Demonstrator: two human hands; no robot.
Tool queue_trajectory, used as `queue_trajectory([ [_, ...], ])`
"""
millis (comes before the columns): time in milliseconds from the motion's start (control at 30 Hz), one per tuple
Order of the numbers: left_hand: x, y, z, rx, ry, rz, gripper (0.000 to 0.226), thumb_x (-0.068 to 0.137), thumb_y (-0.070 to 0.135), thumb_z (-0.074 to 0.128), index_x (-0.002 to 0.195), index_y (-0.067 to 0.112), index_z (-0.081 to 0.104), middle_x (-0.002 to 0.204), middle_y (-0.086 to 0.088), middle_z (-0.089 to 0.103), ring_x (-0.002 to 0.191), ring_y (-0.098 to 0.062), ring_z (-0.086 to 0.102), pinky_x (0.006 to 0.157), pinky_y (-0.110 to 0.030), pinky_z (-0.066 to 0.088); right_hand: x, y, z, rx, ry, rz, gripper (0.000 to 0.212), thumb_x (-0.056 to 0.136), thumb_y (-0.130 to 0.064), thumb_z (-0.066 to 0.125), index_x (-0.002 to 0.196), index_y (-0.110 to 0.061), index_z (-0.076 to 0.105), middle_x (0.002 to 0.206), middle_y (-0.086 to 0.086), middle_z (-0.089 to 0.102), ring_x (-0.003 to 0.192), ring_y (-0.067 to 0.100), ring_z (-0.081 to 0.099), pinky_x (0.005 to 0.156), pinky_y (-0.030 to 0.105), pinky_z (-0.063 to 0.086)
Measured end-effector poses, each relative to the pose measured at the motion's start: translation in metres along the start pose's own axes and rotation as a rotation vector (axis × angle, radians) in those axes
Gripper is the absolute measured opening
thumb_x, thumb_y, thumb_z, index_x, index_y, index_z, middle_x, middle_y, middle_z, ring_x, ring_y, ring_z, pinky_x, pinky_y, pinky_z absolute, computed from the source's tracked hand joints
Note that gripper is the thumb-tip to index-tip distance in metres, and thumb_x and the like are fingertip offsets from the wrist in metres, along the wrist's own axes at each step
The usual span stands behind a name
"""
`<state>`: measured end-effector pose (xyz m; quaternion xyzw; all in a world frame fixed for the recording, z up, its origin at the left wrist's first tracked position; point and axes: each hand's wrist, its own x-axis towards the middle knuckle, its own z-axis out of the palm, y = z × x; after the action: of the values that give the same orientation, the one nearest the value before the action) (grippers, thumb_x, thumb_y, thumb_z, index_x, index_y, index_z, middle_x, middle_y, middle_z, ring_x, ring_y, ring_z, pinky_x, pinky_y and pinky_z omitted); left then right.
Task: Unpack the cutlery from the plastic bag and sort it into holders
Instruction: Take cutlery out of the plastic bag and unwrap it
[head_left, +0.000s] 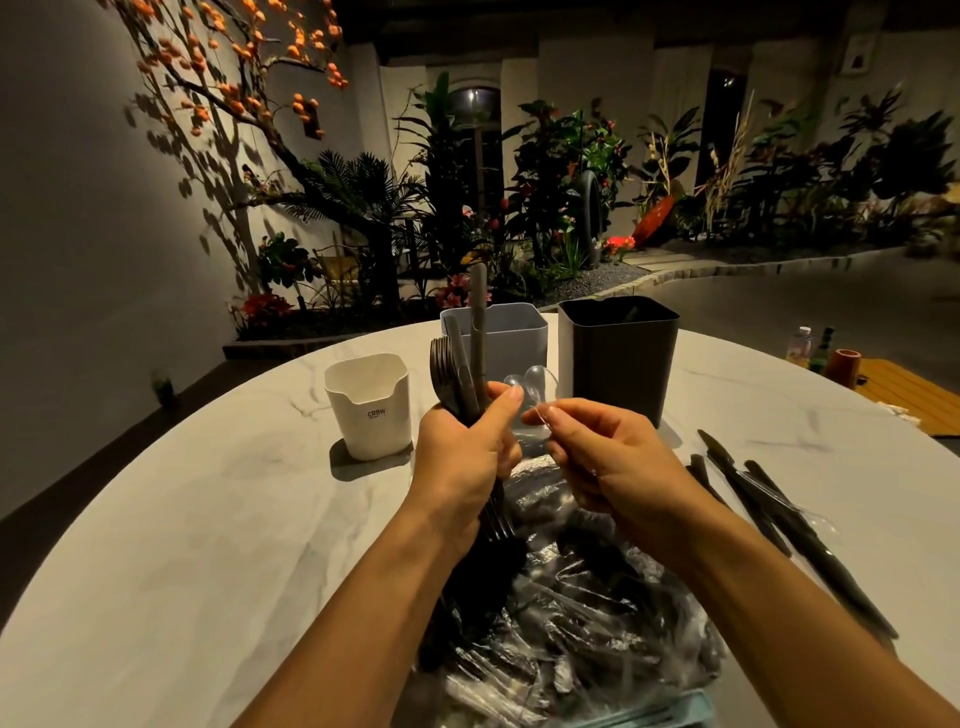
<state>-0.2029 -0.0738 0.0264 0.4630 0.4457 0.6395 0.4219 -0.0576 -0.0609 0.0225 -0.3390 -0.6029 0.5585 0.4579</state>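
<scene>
Left hand (462, 457) grips a bundle of dark cutlery (460, 374), handles and spoon bowls upright, above mid-table. Right hand (605, 457) pinches a clear plastic wrapper (535, 387) beside it. Crinkled plastic bag (571, 597) of dark cutlery at near edge. White holder (370, 405), grey holder (511, 332), black holder (621, 353) toward far edge. Loose knives (769, 514) at right edge.

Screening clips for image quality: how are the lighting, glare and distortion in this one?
Head view: dim, warm light; the table edge bows from wide-angle distortion; glare speckles the plastic bag; the dark cutlery in the left hand is hard to read; background plants soft.
</scene>
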Motion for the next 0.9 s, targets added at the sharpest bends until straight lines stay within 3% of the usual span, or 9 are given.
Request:
queue_trajectory([
  [133, -0.001, 0.000, 0.000, 0.019, -0.052, 0.015, 0.036, 0.098, 0.031, 0.062, 0.077, 0.001, 0.065, 0.048, 0.002, 0.034, 0.044, -0.013, 0.033, 0.047, -0.023, 0.032, -0.001, 0.001, 0.003, -0.084, 0.041, -0.041, 0.020, 0.093, -0.030, 0.058, 0.101, -0.024, 0.075, 0.067, 0.002, 0.059, 0.052, 0.007, 0.047, 0.045, 0.018, 0.035],
  [233, 0.000, 0.000, -0.001, 0.078, -0.032, 0.021, 0.032, 0.091, 0.030, 0.071, 0.070, 0.007, 0.065, 0.048, 0.000, 0.041, 0.045, -0.013, 0.035, 0.046, -0.023, 0.033, -0.001, 0.002, 0.004, -0.160, 0.026, -0.061, 0.021, 0.093, -0.032, 0.057, 0.102, -0.026, 0.075, 0.068, 0.001, 0.063, 0.056, 0.009, 0.054, 0.048, 0.018, 0.043],
  [333, 0.002, -0.002, -0.004, 0.082, -0.036, -0.008, 0.029, 0.093, 0.027, 0.069, 0.078, 0.002, 0.071, 0.047, 0.002, 0.040, 0.044, -0.012, 0.034, 0.048, -0.024, 0.032, -0.002, -0.003, 0.003, -0.130, -0.014, -0.007, 0.031, 0.099, -0.036, 0.046, 0.104, -0.021, 0.073, 0.077, 0.006, 0.071, 0.069, 0.016, 0.065, 0.063, 0.023, 0.055],
  [400, 0.003, -0.002, -0.006, 0.056, -0.082, -0.023, 0.027, 0.094, 0.026, 0.067, 0.080, 0.003, 0.073, 0.046, 0.004, 0.038, 0.044, -0.011, 0.033, 0.048, -0.022, 0.033, -0.001, -0.007, -0.001, -0.029, -0.040, 0.089, 0.040, 0.104, -0.036, 0.037, 0.107, -0.014, 0.070, 0.080, 0.009, 0.071, 0.072, 0.018, 0.066, 0.071, 0.026, 0.056],
  [500, 0.002, 0.001, -0.006, 0.009, -0.142, -0.031, 0.024, 0.096, 0.023, 0.065, 0.089, 0.002, 0.075, 0.048, 0.004, 0.036, 0.045, -0.011, 0.032, 0.046, -0.020, 0.031, 0.000, -0.010, -0.004, 0.168, -0.108, 0.207, 0.037, 0.104, -0.029, 0.042, 0.106, -0.003, 0.067, 0.069, 0.004, 0.054, 0.058, 0.012, 0.047, 0.055, 0.022, 0.044],
  [600, 0.002, -0.001, -0.003, 0.078, -0.096, -0.020, 0.032, 0.092, 0.029, 0.070, 0.094, -0.003, 0.072, 0.049, 0.001, 0.038, 0.044, -0.011, 0.034, 0.046, -0.022, 0.033, 0.003, -0.008, -0.002, 0.258, -0.036, 0.198, 0.032, 0.102, -0.024, 0.047, 0.105, -0.003, 0.070, 0.067, 0.001, 0.046, 0.055, 0.008, 0.038, 0.046, 0.018, 0.034],
  [667, 0.000, -0.001, 0.001, 0.125, -0.042, -0.019, 0.038, 0.084, 0.037, 0.076, 0.092, 0.000, 0.072, 0.050, 0.000, 0.044, 0.042, -0.011, 0.040, 0.046, -0.023, 0.035, 0.006, -0.004, 0.003, 0.183, 0.052, 0.146, 0.031, 0.101, -0.025, 0.047, 0.111, -0.007, 0.070, 0.066, 0.000, 0.046, 0.056, 0.008, 0.041, 0.048, 0.017, 0.037],
  [767, 0.000, -0.002, 0.006, 0.157, 0.074, -0.013, 0.025, 0.083, 0.034, 0.079, 0.075, 0.011, 0.072, 0.047, 0.005, 0.057, 0.042, -0.008, 0.054, 0.047, -0.025, 0.046, 0.004, 0.002, 0.016, -0.047, 0.138, 0.016, 0.024, 0.101, -0.024, 0.050, 0.104, -0.011, 0.070, 0.063, -0.002, 0.054, 0.057, 0.009, 0.050, 0.053, 0.019, 0.045],
  [900, 0.004, -0.001, 0.002, 0.145, 0.117, -0.043, 0.017, 0.086, 0.028, 0.078, 0.081, 0.012, 0.077, 0.069, -0.005, 0.074, 0.067, -0.020, 0.074, 0.065, -0.037, 0.062, 0.006, 0.004, 0.025, -0.230, 0.171, -0.047, 0.018, 0.099, -0.025, 0.055, 0.094, -0.017, 0.070, 0.082, -0.003, 0.071, 0.077, 0.008, 0.067, 0.068, 0.024, 0.055],
])
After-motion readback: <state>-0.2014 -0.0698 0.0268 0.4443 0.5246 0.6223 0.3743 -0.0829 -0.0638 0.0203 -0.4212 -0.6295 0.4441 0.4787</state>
